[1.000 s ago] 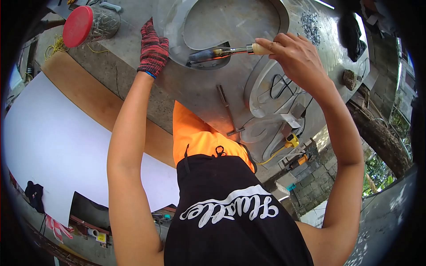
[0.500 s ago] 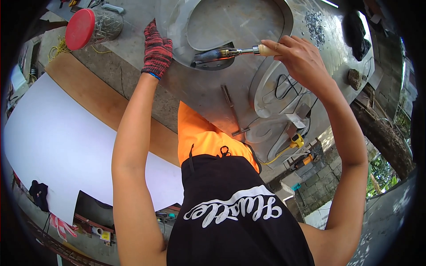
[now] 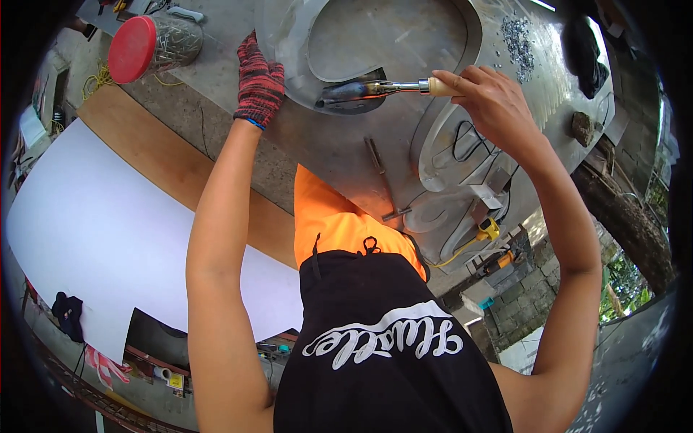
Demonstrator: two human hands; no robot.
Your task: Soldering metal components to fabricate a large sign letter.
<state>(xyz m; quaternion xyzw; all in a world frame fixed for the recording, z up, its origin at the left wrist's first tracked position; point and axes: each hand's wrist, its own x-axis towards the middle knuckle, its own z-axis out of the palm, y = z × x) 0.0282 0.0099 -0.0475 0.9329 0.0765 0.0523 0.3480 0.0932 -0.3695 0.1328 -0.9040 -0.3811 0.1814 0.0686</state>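
Right hand grips wooden-handled tool; long axis points left, over lower curl of curved metal form. Gloved left hand sits nearer tool's tip, beside form's left side, grip unclear.

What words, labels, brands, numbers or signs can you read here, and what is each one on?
Black top: one word in large white script, upside down in this view; I won't copy it out.
Small yellow item at lower left: any marks are too small to read.
Wooden-handled tool in the right hand, and red-lidded jar: no readable lettering.
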